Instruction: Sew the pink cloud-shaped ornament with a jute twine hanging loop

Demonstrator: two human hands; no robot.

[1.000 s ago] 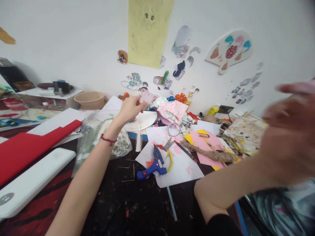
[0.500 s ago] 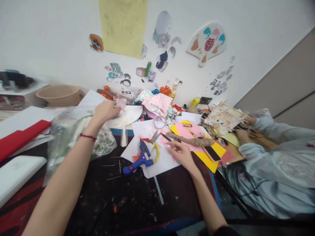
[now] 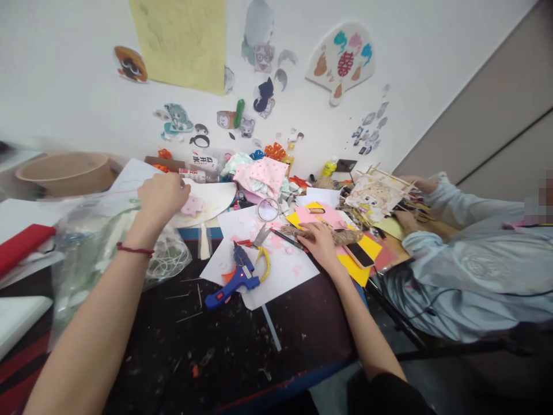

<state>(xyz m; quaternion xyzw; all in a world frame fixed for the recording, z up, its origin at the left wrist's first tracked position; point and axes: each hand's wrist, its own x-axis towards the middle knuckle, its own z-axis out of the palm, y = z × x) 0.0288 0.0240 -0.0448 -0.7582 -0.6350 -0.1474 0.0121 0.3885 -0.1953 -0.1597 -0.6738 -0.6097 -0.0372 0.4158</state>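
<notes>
My left hand (image 3: 163,196) hovers above the left side of a white paper fan (image 3: 218,196). Its fingers are curled, with the tips partly hidden. Just beneath them, a pink paper cutout (image 3: 193,206) rests on the fan. My right hand (image 3: 319,245) lies over the left end of a brown twine bundle (image 3: 345,237), fingers loosely apart and touching it. Beside that hand, a dark pen (image 3: 287,238) lies on white paper (image 3: 276,276). A blue glue gun (image 3: 233,285), its red light on, and yellow-handled scissors (image 3: 263,262) lie between my hands.
A clear plastic bag (image 3: 116,248) lies by my left forearm. At the back are a roll of clear tape (image 3: 268,210) and polka-dot cloth (image 3: 261,176). A phone (image 3: 359,255) rests on yellow paper. To the right, a co-worker's hands hold a framed picture (image 3: 375,197).
The pink cutout, earlier at my left fingertips, now lies on the fan below them. My right hand has moved from the paper onto the twine. The view has swung right.
</notes>
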